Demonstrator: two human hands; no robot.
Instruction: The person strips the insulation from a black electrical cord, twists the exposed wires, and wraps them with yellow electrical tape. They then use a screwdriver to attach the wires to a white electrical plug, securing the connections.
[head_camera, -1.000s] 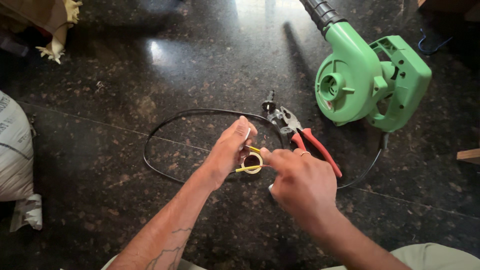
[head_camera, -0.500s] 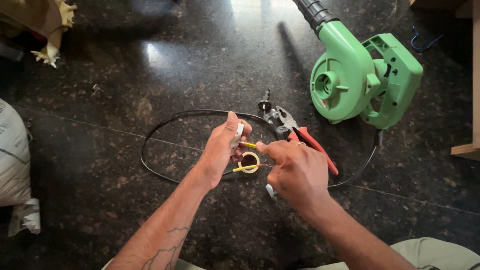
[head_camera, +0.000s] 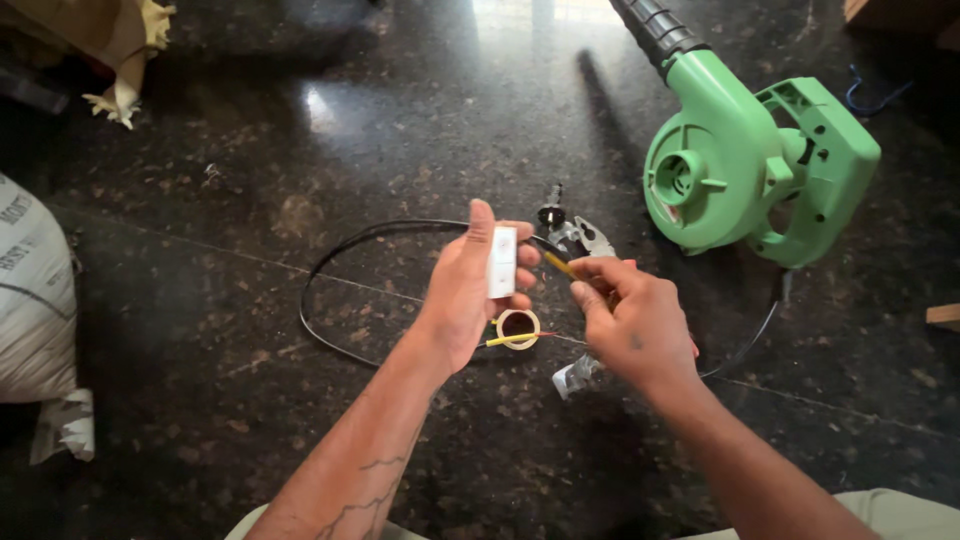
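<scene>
We note a dark polished stone floor (head_camera: 250, 130) with speckles. Lying directly on it: a green blower (head_camera: 745, 165), its black cord (head_camera: 330, 270) looped, pliers (head_camera: 585, 238), a small roll of tape (head_camera: 518, 328), and a white sack (head_camera: 35, 300) at the left edge.

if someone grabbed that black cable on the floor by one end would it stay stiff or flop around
The thin black cable lies in a loose curved loop on the dark polished stone floor, so it would probably flop and trail. It looks light. On that glossy surface it would likely slide easily rather than catch.
</scene>
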